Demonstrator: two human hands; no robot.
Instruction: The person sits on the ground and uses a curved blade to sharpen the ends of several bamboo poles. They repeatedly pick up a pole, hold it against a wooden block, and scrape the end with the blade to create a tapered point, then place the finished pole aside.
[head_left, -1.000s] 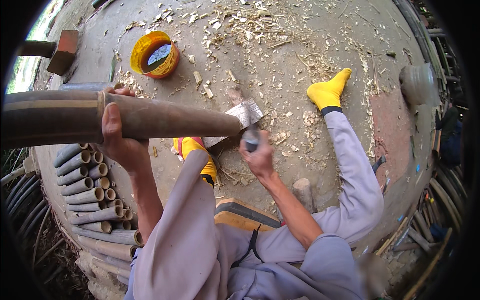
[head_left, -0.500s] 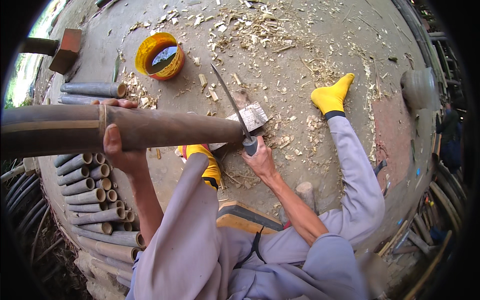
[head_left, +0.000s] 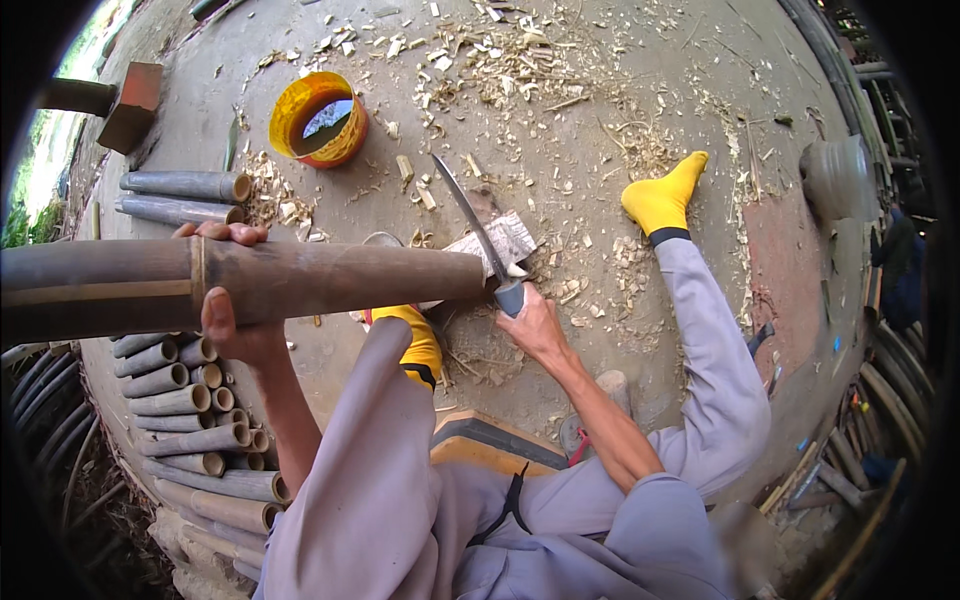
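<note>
A thick brown bamboo pole [head_left: 350, 272] stretches in from the left edge, its right end over a pale, scored wooden block [head_left: 515, 236]. My left hand [head_left: 238, 330] is wrapped round the pole close to a node, thumb on the near side and fingertips over the far side. In my right hand [head_left: 540, 330] is a knife with a long, slightly curved blade [head_left: 466, 208], gripped by its grey handle. The blade points up and away, just beside the pole's cut end. A small pale chip [head_left: 516, 270] shows next to the blade's base.
A yellow-orange bucket [head_left: 345, 148] of dark liquid stands beyond the pole. Cut bamboo lengths [head_left: 190, 400] are stacked at left, with two more [head_left: 190, 185] farther off. Wood shavings [head_left: 510, 60] litter the ground. My yellow-socked foot [head_left: 665, 195] rests at right.
The pole and my left hand have come down toward me. My right hand with the knife has shifted slightly right and nearer, and a pale chip now shows at the blade.
</note>
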